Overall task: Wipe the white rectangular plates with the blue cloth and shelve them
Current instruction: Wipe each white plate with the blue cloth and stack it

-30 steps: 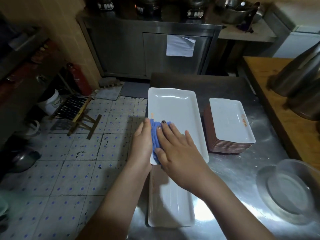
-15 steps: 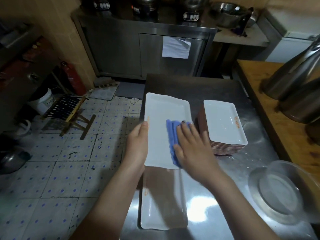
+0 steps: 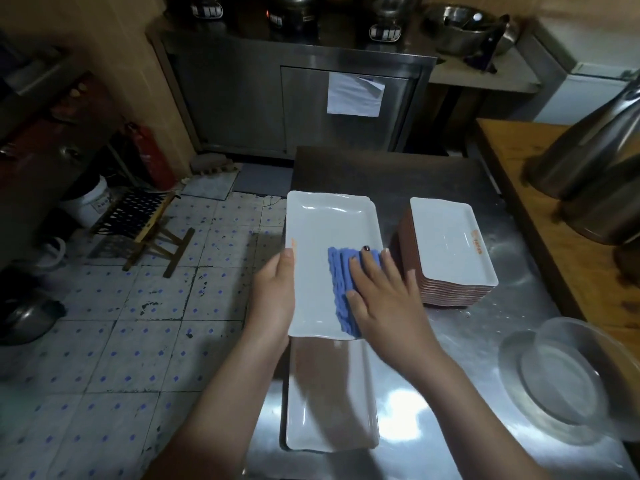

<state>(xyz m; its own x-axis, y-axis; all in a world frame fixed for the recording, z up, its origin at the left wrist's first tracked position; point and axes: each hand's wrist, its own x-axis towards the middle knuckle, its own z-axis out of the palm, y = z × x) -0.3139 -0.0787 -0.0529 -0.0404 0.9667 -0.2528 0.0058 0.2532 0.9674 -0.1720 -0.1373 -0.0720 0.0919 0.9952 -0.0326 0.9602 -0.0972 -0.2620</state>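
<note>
The plate [image 3: 329, 230] being wiped lies straight ahead of the person at the left edge of the steel table [image 3: 467, 358], its long axis running away from the body, its near end over the far end of a second plate [image 3: 332, 410] that lies the same way; whether the two touch I cannot tell. The left hand [image 3: 273, 296] grips the plate's left long edge, thumb on the rim, fingers hidden beneath. The right hand [image 3: 384, 299] lies flat with straight fingers, pressing the blue cloth [image 3: 341, 292] onto the plate's near right part, close to the right rim. So the far half of the plate, beyond the fingertips, looks like the stretch left to cover, and the right hand is the one placed to push along the long axis while the left steadies. Just right of that hand stands a stack [image 3: 446, 244] of like plates, brown beneath and white on top, nothing lying on the top one. At the near right sits a clear bowl [image 3: 561, 386], apparently nested in another, with nothing visible inside. Which shelf is meant I cannot tell from here
</note>
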